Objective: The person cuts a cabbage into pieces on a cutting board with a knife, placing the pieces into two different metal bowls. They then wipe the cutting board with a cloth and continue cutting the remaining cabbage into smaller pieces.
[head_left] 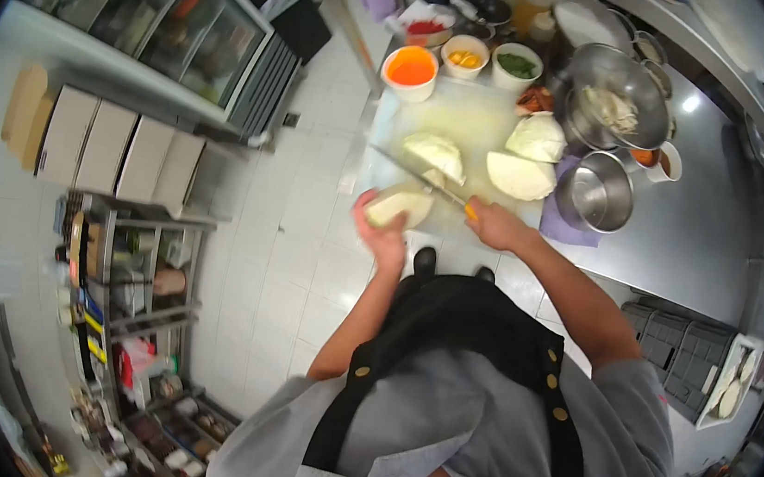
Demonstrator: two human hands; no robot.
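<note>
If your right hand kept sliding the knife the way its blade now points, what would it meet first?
The right hand aims the knife up-left. The blade already lies over the cabbage piece held by the left hand; beyond the tip the cutting board looks free, though depth is unclear.

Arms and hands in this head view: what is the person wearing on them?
Both hands, left and right, are bare, with no gloves. The forearms are bare too. Short grey sleeves end near the elbows. A black apron with brass-coloured buttons covers the front.
</note>
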